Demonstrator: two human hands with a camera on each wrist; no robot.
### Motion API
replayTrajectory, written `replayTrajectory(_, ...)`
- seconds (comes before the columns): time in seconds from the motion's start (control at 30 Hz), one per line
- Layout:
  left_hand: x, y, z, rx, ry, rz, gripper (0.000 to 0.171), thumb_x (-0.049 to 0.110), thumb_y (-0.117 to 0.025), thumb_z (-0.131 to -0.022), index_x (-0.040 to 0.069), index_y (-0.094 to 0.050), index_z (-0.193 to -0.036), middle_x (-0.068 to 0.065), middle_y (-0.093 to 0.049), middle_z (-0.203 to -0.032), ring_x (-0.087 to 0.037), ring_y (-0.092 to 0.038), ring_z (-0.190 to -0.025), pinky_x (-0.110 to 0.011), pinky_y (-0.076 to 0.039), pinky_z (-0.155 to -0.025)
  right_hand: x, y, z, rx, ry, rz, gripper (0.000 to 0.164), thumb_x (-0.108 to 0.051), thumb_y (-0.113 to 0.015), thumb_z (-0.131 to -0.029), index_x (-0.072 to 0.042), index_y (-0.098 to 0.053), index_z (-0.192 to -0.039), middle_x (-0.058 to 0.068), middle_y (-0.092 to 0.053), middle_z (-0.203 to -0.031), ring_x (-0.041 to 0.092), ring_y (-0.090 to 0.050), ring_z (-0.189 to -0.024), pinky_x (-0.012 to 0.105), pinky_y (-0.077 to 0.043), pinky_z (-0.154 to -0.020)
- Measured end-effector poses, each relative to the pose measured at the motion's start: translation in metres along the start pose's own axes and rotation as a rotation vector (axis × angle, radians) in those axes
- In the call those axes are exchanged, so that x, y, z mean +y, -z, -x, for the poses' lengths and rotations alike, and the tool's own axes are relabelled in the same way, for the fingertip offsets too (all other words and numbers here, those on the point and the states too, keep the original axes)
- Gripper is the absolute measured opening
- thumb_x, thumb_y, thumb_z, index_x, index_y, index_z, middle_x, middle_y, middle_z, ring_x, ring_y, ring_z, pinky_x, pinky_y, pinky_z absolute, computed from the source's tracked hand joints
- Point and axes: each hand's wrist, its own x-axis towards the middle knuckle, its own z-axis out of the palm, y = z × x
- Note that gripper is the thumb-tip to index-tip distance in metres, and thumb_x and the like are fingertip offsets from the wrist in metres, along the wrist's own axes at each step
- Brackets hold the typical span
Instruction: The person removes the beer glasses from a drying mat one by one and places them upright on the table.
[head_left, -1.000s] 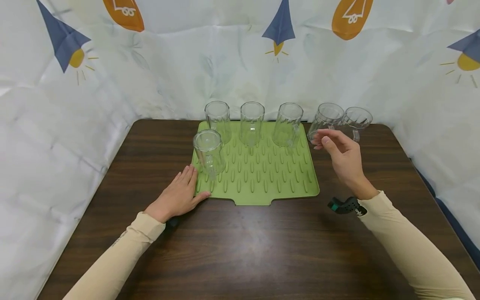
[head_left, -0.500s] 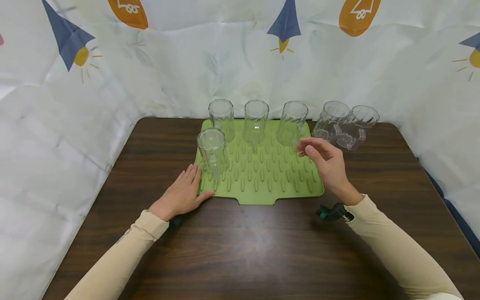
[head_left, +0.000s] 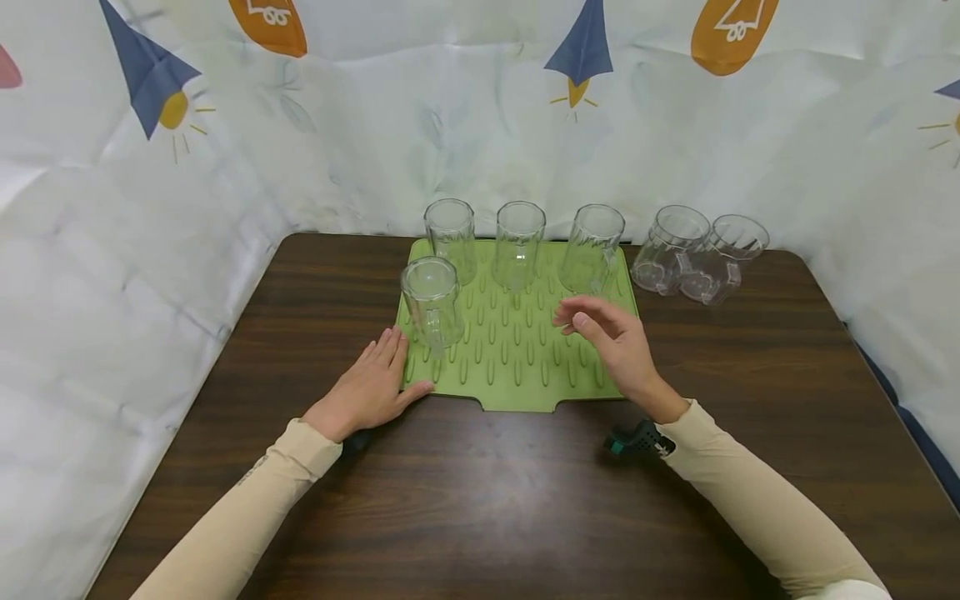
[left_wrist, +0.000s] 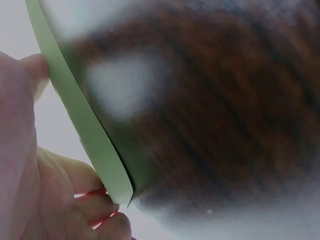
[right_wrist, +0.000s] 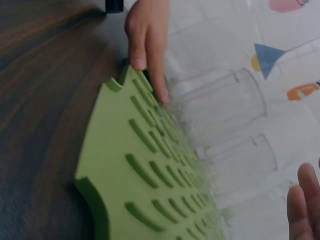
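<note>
My left hand (head_left: 367,383) rests with fingers straight on the front left corner of the green ribbed mat (head_left: 517,398). In the left wrist view, its fingers touch the mat's edge (left_wrist: 90,125). Just behind that hand, a clear glass mug (head_left: 433,304) stands on the mat. My right hand (head_left: 611,342) hovers over the mat's right side, fingers loosely bent and holding nothing. Along the mat's back edge stand three more glass mugs: one at left (head_left: 452,242), one in the middle (head_left: 519,246) and one at right (head_left: 592,250), nearest my right hand.
Two glass mugs, one nearer the mat (head_left: 667,250) and one farther right (head_left: 720,262), stand close together on the dark wooden table (head_left: 510,492). A white patterned sheet (head_left: 360,125) hangs right behind the table and along its left side.
My right hand has moved left and toward me, from in front of the two right-hand mugs to over the mat. My left hand keeps its place on the corner. The head view has shifted slightly.
</note>
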Motion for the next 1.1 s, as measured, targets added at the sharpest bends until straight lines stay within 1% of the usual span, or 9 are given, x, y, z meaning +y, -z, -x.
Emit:
replayTrajectory(0.1,0.000,0.000,0.001,0.002,0.004,-0.003,0.090,0.053,-0.048,-0.107,-0.013,-0.019,-0.160,-0.032,-0.014,-0.170,-0.046,-0.013,-0.161,-0.061,-0.020,-0.131,0.005,-0.009,0.000,-0.051,-0.033,0.007,0.031,-0.005,-0.054,-0.106,0.014,-0.062,-0.130,-0.007,-0.077,-0.115,0.008,-0.075,-0.102,0.029,-0.063,-0.088)
replayTrajectory(0.23,0.001,0.000,0.001,0.005,0.003,-0.011,0.090,0.053,-0.049,-0.107,-0.013,-0.020,-0.160,-0.032,-0.016,-0.170,-0.046,-0.015,-0.161,-0.061,-0.021,-0.131,0.010,-0.019,0.002,-0.095,-0.089,0.022,0.033,-0.008,-0.055,-0.107,0.012,-0.061,-0.132,-0.005,-0.077,-0.117,0.008,-0.074,-0.105,0.032,-0.063,-0.090)
replayTrajectory(0.27,0.001,0.000,0.002,0.005,0.005,-0.015,0.090,0.054,-0.049,-0.106,-0.013,-0.020,-0.160,-0.032,-0.016,-0.170,-0.045,-0.015,-0.161,-0.060,-0.021,-0.131,0.010,-0.023,0.002,-0.102,-0.103,0.028,0.033,-0.009,-0.055,-0.107,0.011,-0.061,-0.133,-0.003,-0.076,-0.118,0.007,-0.074,-0.106,0.032,-0.063,-0.090)
replayTrajectory(0.37,0.001,0.000,0.002,0.006,0.006,-0.017,0.090,0.054,-0.049,-0.106,-0.013,-0.021,-0.160,-0.032,-0.016,-0.170,-0.045,-0.015,-0.161,-0.060,-0.021,-0.131,0.012,-0.031,0.000,-0.124,-0.143,0.023,0.035,-0.011,-0.057,-0.106,0.009,-0.062,-0.134,0.011,-0.075,-0.122,0.004,-0.073,-0.109,0.028,-0.062,-0.092)
replayTrajectory(0.47,0.001,0.001,0.001,0.005,0.004,-0.023,0.090,0.054,-0.049,-0.106,-0.013,-0.020,-0.160,-0.032,-0.016,-0.170,-0.045,-0.015,-0.161,-0.060,-0.021,-0.131,0.014,-0.037,-0.001,-0.147,-0.162,0.001,0.036,-0.011,-0.057,-0.106,0.010,-0.061,-0.135,0.029,-0.069,-0.126,0.002,-0.072,-0.110,0.026,-0.061,-0.093)
replayTrajectory(0.53,0.001,0.001,0.001,0.002,0.004,-0.022,0.090,0.054,-0.049,-0.106,-0.012,-0.020,-0.160,-0.031,-0.015,-0.170,-0.045,-0.015,-0.161,-0.060,-0.021,-0.131,0.015,-0.040,-0.002,-0.163,-0.167,-0.016,0.036,-0.010,-0.058,-0.105,0.010,-0.061,-0.135,0.035,-0.065,-0.129,0.002,-0.072,-0.112,0.026,-0.061,-0.095)
replayTrajectory(0.8,0.001,0.001,0.001,-0.006,0.008,-0.007,0.091,0.054,-0.050,-0.106,-0.012,-0.019,-0.160,-0.031,-0.014,-0.170,-0.045,-0.014,-0.161,-0.060,-0.020,-0.131,0.020,-0.052,-0.006,-0.206,-0.174,-0.054,0.036,-0.009,-0.061,-0.103,0.009,-0.062,-0.135,0.034,-0.065,-0.132,0.002,-0.071,-0.113,0.026,-0.061,-0.096)
replayTrajectory(1.0,0.000,0.001,0.001,-0.002,0.004,-0.007,0.091,0.054,-0.050,-0.106,-0.012,-0.019,-0.160,-0.031,-0.014,-0.170,-0.045,-0.014,-0.161,-0.060,-0.021,-0.131,0.024,-0.062,-0.011,-0.229,-0.199,-0.077,0.037,-0.011,-0.061,-0.103,0.008,-0.062,-0.134,0.033,-0.065,-0.132,0.003,-0.071,-0.114,0.032,-0.061,-0.097)
replayTrajectory(1.1,0.000,0.001,0.001,-0.005,0.005,-0.011,0.092,0.055,-0.050,-0.106,-0.012,-0.019,-0.160,-0.031,-0.014,-0.170,-0.045,-0.014,-0.161,-0.060,-0.021,-0.131,0.026,-0.067,-0.013,-0.248,-0.192,-0.099,0.037,-0.012,-0.061,-0.103,0.008,-0.062,-0.134,0.034,-0.065,-0.132,0.004,-0.071,-0.115,0.031,-0.061,-0.098)
